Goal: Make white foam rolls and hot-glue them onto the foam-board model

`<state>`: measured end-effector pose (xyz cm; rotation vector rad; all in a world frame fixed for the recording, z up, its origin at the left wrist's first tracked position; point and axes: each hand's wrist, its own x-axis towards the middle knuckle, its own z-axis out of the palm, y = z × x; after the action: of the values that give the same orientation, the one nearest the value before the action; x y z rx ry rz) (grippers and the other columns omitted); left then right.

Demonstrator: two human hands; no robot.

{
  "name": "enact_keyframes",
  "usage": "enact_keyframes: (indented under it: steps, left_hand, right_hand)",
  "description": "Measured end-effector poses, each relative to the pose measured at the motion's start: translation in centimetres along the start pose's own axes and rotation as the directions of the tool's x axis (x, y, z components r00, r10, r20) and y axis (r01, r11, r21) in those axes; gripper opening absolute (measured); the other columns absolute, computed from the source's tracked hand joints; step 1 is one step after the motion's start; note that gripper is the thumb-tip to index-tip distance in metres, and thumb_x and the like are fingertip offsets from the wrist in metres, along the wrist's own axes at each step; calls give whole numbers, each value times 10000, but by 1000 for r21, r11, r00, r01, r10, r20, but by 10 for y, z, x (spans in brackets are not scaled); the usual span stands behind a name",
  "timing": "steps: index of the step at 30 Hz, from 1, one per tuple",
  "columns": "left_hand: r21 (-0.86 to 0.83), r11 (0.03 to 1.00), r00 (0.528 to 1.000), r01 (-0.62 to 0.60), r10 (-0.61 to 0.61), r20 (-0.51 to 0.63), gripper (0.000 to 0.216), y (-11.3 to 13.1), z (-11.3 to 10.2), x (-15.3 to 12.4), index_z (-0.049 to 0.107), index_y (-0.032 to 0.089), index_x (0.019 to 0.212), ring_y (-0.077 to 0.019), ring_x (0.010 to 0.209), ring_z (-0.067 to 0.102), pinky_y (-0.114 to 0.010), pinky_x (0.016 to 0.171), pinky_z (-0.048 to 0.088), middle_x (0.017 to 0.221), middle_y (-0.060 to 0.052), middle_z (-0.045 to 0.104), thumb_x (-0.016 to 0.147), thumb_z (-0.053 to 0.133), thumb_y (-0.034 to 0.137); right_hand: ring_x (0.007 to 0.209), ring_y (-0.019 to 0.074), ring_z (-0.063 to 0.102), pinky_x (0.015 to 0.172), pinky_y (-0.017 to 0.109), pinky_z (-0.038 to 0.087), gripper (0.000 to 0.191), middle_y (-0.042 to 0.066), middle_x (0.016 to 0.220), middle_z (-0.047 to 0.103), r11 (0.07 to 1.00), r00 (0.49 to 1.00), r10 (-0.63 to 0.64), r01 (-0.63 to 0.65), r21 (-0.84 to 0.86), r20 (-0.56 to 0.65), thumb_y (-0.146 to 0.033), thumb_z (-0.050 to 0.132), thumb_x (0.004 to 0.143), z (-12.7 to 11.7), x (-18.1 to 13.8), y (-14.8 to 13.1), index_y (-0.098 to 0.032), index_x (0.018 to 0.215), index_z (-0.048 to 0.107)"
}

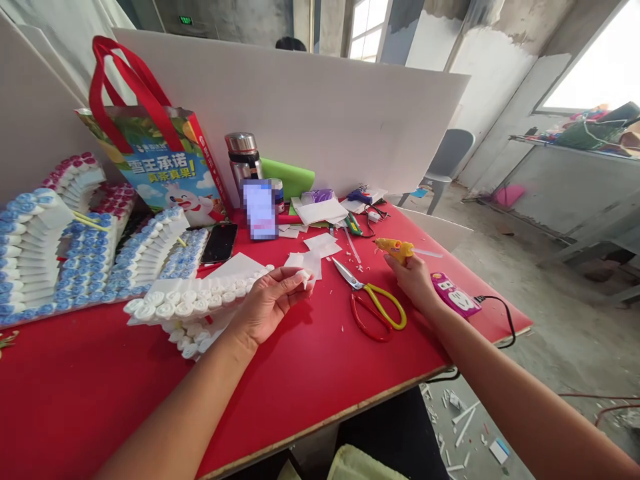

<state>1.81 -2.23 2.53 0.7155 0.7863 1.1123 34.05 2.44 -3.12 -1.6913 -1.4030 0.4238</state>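
My left hand is closed in a pinch on a small white rolled foam piece, held above the red table. Just left of it lies a white foam strip lined with rolled white flowers. My right hand grips a yellow glue gun, its nozzle pointing left over the table. Between my hands lie scissors with red and yellow handles, blades toward the back.
Blue and white foam flower assemblies fill the table's left. A red-handled gift bag, a steel flask, a black phone, white foam scraps and a white partition board stand behind. A purple power strip sits near the right edge.
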Motion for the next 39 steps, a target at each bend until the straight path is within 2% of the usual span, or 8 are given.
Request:
enact_keyframes:
  steps: [9, 12, 16, 20, 23, 26, 30, 39]
  left_hand:
    - [-29, 999, 999, -45, 45, 10, 187, -1, -1, 0, 751, 127, 875, -128, 757, 704, -245, 777, 591, 941, -86, 765, 714, 835, 174]
    - [-43, 997, 998, -59, 59, 5, 194, -1, -2, 0, 751, 128, 866, -127, 738, 697, -253, 761, 592, 927, -83, 762, 702, 842, 178]
    - [-69, 995, 997, -75, 74, -17, 206, -1, -2, -1, 752, 132, 857, -117, 718, 687, -236, 733, 590, 890, -69, 755, 683, 853, 180]
    - [-76, 994, 997, -81, 79, -19, 207, -2, 0, 0, 750, 134, 864, -114, 725, 691, -226, 738, 590, 882, -55, 753, 690, 850, 185]
    - [-89, 992, 995, -92, 87, -58, 231, -4, -1, 2, 751, 138, 903, -120, 765, 705, -245, 795, 593, 918, -58, 762, 695, 846, 172]
    - [-103, 987, 988, -127, 117, -97, 264, -5, -5, 4, 751, 157, 946, -125, 816, 714, -257, 851, 589, 946, -44, 768, 698, 843, 163]
    - [-110, 981, 982, -162, 150, -111, 247, -5, -7, 6, 749, 184, 943, -138, 862, 724, -275, 904, 580, 888, -11, 766, 712, 836, 169]
    - [-39, 986, 983, -162, 158, -91, 208, -7, -4, 7, 759, 181, 964, -152, 901, 721, -264, 856, 588, 964, -32, 771, 760, 796, 172]
  right_hand:
    - [645, 183, 514, 615, 301, 376, 388, 46, 718, 597, 949, 997, 21, 4, -316, 75, -545, 542, 851, 7, 15, -12, -162, 874, 596]
    - [803, 249, 603, 706, 343, 441, 408, 125, 901, 670, 893, 992, -19, 75, -444, 129, -480, 558, 850, -10, -5, -12, -124, 1038, 623]
    - [1082, 345, 610, 879, 453, 473, 509, 209, 1201, 650, 815, 964, -247, 260, -518, 95, -442, 512, 916, -43, -60, -40, -114, 1303, 554]
    - [995, 241, 661, 847, 350, 505, 302, 101, 1113, 706, 897, 905, -411, 423, -126, 114, -334, 494, 970, -40, -89, -104, -215, 1205, 640]
    - [963, 195, 666, 825, 309, 517, 306, 84, 1125, 694, 886, 875, -435, 374, 273, 214, -254, 465, 975, 3, -74, -142, -213, 1194, 674]
    - [900, 170, 670, 804, 311, 531, 356, 89, 1128, 675, 815, 832, -457, 252, 521, 313, -209, 454, 941, 54, -53, -152, -201, 1207, 691]
    - [936, 166, 641, 832, 315, 532, 373, 74, 1130, 676, 741, 827, -442, 118, 661, 348, -228, 459, 938, 89, -53, -141, -222, 1222, 701]
    - [1161, 199, 599, 994, 345, 487, 413, 69, 1277, 627, 685, 789, -520, 158, 711, 326, -174, 445, 941, 86, -61, -132, -270, 1259, 689]
